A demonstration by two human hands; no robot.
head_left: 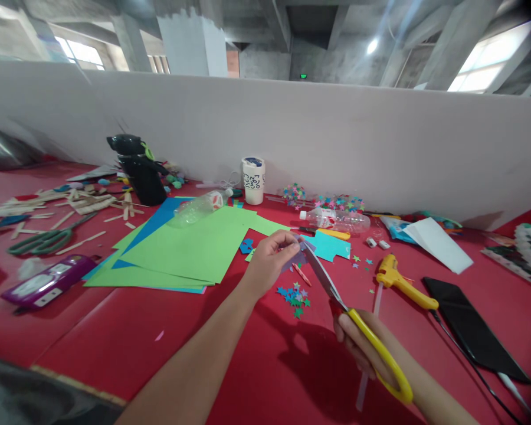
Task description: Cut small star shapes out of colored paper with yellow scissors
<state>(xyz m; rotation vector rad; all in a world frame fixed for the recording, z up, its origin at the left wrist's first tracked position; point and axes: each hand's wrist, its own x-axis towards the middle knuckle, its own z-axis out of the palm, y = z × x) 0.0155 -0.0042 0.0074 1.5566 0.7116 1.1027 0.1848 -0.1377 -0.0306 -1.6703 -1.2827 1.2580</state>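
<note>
My left hand (pixel 272 260) pinches a small piece of purple paper (pixel 297 255) between thumb and fingers, held above the red table. My right hand (pixel 358 336) is wrapped round the handles of yellow-handled scissors (pixel 380 348). Their blades (pixel 323 274) point up and left and meet the purple paper; whether they are cutting into it I cannot tell. Below the paper lies a small pile of blue, green and purple paper stars (pixel 295 297), with a red pen-like stick (pixel 301 274) beside it. Cyan paper (pixel 331 245) lies just behind the blades.
Green and blue sheets (pixel 186 242) lie to the left under a clear bottle (pixel 199 208). A yellow glue gun (pixel 405 283) and a black tablet-like slab (pixel 473 327) are on the right. Farther back stand a white cup (pixel 253 182) and black flask (pixel 141 177). Green scissors (pixel 48 239) lie far left.
</note>
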